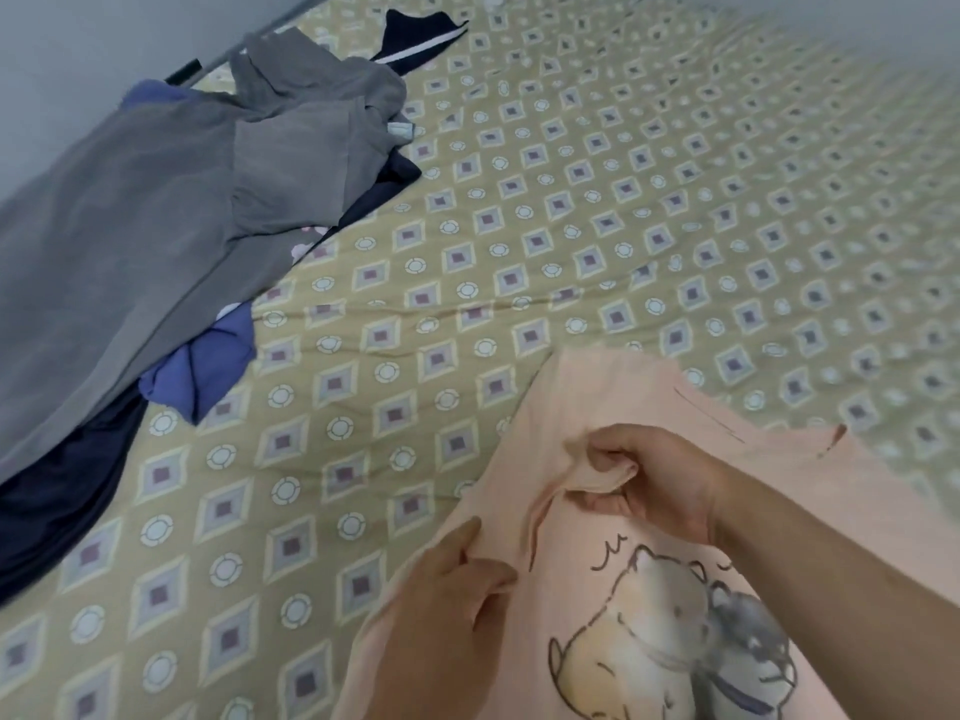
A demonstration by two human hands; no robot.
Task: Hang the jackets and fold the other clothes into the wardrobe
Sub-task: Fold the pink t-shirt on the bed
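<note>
While the pink shirt (pixel 613 407) lies spread on the near right part of the patterned bedsheet (pixel 571 200), both hands hold it. The left hand (pixel 457 589) pinches the shirt's left edge between thumb and curled fingers. Just beyond it, the right hand (pixel 649 485) has its fingers curled round a raised fold of the same fabric, above a cartoon animal print. Well apart, at the far left, a loose pile rests on the sheet. A grey garment (pixel 182 200) is on top, with a blue garment (pixel 208 366) and a dark navy garment (pixel 52 485) showing beneath. A striped dark garment (pixel 421 39) lies farther back.
</note>
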